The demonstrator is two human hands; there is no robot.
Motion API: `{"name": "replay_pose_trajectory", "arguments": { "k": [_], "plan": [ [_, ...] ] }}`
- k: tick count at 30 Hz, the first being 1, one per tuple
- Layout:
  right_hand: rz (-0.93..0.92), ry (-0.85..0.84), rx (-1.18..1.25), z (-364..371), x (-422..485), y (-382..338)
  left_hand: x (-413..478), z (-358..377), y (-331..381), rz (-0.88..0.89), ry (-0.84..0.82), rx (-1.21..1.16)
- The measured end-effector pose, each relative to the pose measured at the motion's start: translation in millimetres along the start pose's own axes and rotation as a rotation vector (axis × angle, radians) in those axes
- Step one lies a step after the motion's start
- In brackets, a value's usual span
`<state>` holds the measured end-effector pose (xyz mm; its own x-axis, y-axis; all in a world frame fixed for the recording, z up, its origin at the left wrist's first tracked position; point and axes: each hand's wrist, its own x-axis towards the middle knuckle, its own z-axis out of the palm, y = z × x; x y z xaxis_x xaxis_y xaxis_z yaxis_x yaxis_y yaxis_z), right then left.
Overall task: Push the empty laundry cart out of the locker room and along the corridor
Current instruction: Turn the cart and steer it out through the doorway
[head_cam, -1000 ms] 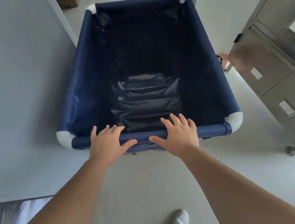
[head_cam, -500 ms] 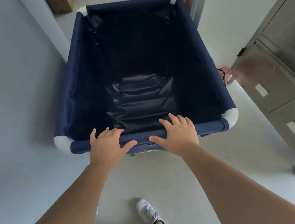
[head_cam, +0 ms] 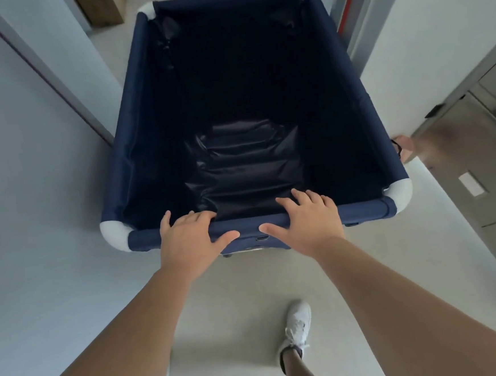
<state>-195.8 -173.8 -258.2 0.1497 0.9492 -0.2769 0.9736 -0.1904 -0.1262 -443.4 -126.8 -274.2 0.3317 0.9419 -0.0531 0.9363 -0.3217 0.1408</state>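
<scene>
A navy fabric laundry cart [head_cam: 136, 143] with white rounded corners fills the middle of the view, and its dark lined inside holds nothing. My left hand [head_cam: 189, 237] lies over the near top rail left of centre, fingers curled inside and thumb along the outer face. On the same rail right of centre, my right hand [head_cam: 306, 222] grips in the same way. The cart's far end points through a doorway.
A pale wall and door frame [head_cam: 54, 81] run close along the cart's left side. Grey metal lockers [head_cam: 476, 169] stand at the right, with a pink object [head_cam: 404, 149] on the floor beside them. A wooden item [head_cam: 102, 6] sits beyond the doorway. My white shoes [head_cam: 296, 326] are on the grey floor.
The cart has rolled forward towards the doorway with both hands on its rail. The lockers have slid back to the right, and my right foot has stepped forward.
</scene>
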Motion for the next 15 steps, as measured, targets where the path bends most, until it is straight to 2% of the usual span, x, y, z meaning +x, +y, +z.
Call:
{"name": "replay_pose_trajectory", "arguments": {
  "k": [9,15],
  "plan": [
    [-0.032,-0.030,-0.021,-40,126,4,128,-13,-10,-0.039,0.017,0.006],
    [-0.039,-0.040,-0.048,-65,209,7,210,-20,-17,-0.072,-0.028,0.006]
  ]
}}
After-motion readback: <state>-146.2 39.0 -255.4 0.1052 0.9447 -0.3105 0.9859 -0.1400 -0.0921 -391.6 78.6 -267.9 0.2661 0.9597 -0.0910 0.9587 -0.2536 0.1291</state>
